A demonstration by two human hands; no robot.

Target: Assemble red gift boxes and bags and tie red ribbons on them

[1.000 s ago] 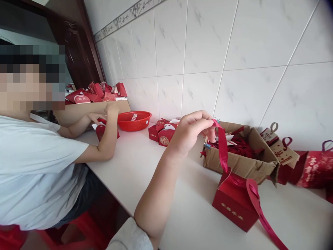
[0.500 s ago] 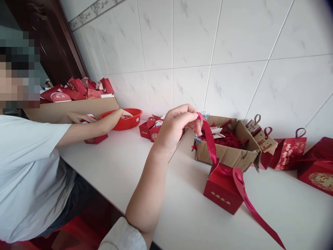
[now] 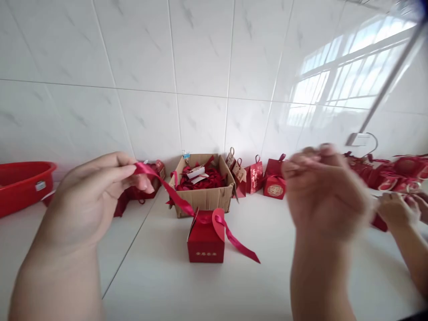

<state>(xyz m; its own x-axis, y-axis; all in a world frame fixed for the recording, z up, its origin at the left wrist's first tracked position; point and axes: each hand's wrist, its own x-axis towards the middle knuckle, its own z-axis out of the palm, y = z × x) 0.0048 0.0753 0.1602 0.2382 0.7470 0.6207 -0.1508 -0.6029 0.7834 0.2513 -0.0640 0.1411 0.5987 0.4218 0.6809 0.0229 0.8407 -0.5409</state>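
My left hand (image 3: 90,196) pinches one end of a dark pink ribbon (image 3: 172,194) between thumb and fingers. The ribbon runs taut down to a small red gift box (image 3: 206,243) and passes through its rounded top flaps. Its other end droops loosely onto the table to the right of the box. The box stands upright, with gold lettering on its front. Raised to the right of the box, apart from it, is my right hand (image 3: 326,196). Motion smears its fingers, which look bent, and what they may hold cannot be made out.
Behind the gift box stands an open cardboard box (image 3: 203,198) of red ribbons and tags. Finished red boxes and bags (image 3: 274,178) line the wall. A red basin (image 3: 25,187) is at left. Another person's hands (image 3: 399,211) work at right, near piled red boxes (image 3: 397,171).
The view has swung right, so the person at left is out of sight and another person's hands appear at right. My right hand has come into view. My left hand still holds the ribbon.
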